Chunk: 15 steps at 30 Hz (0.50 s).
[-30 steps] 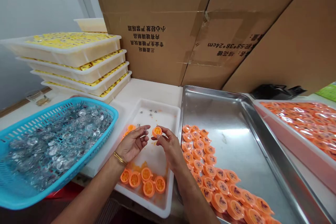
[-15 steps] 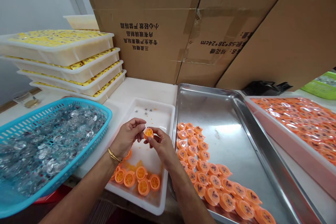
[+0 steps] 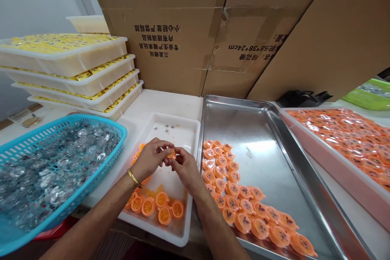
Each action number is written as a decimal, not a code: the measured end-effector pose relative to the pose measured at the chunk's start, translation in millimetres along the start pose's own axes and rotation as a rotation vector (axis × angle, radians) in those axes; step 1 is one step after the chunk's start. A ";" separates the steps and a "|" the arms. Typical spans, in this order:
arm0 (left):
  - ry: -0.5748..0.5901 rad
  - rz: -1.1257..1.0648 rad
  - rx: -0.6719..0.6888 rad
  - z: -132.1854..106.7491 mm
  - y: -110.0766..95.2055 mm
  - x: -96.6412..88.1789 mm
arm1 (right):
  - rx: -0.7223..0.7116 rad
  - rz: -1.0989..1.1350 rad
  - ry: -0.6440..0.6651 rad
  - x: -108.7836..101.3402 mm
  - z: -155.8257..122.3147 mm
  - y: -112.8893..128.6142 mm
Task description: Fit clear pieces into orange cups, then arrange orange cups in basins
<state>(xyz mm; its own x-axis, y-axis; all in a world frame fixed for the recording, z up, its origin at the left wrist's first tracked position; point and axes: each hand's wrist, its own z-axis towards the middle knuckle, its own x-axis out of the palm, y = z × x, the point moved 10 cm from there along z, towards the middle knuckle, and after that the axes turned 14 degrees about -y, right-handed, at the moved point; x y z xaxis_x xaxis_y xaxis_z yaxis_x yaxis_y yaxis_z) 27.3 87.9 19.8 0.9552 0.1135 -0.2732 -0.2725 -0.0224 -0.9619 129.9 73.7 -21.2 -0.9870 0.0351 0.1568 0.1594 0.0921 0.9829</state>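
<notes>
Over a white tray (image 3: 189, 130), my left hand (image 3: 150, 159) and my right hand (image 3: 184, 167) meet, both pinching one small orange cup (image 3: 171, 154) between their fingertips. The left wrist wears a gold bangle. Several open orange cups (image 3: 158, 205) lie at the tray's near end, on an orange smear. A few tiny dark bits lie at the tray's far end. To the right, a steel tray (image 3: 262, 130) holds rows of lidded orange cups (image 3: 240, 199).
A blue basket (image 3: 120, 130) of clear plastic pieces is at the left. Behind it stand stacked white trays (image 3: 91, 65) of yellow items. Cardboard boxes (image 3: 213, 28) wall off the back. A pink tray (image 3: 319, 150) of orange cups is at the right, a green basket (image 3: 365, 97) beyond.
My hands have come together: the left fingers, apart from the cup a second ago, now close on it with the right. The view has shifted slightly right.
</notes>
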 end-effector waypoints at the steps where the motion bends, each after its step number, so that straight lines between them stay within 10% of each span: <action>1: 0.013 0.010 -0.004 1.2 1.4 0.7 | -0.007 -0.009 -0.002 0.0 -0.1 0.3; 15: 0.153 -0.066 -0.201 1.3 12.4 12.6 | -0.071 -0.056 -0.095 -5.3 -2.2 -1.6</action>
<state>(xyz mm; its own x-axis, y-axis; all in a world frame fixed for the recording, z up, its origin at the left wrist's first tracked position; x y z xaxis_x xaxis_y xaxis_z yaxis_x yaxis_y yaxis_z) 35.8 90.4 4.4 0.9806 -0.0303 -0.1936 -0.1955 -0.2189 -0.9560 134.9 71.2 -23.3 -0.9874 0.1265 0.0948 0.0988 0.0256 0.9948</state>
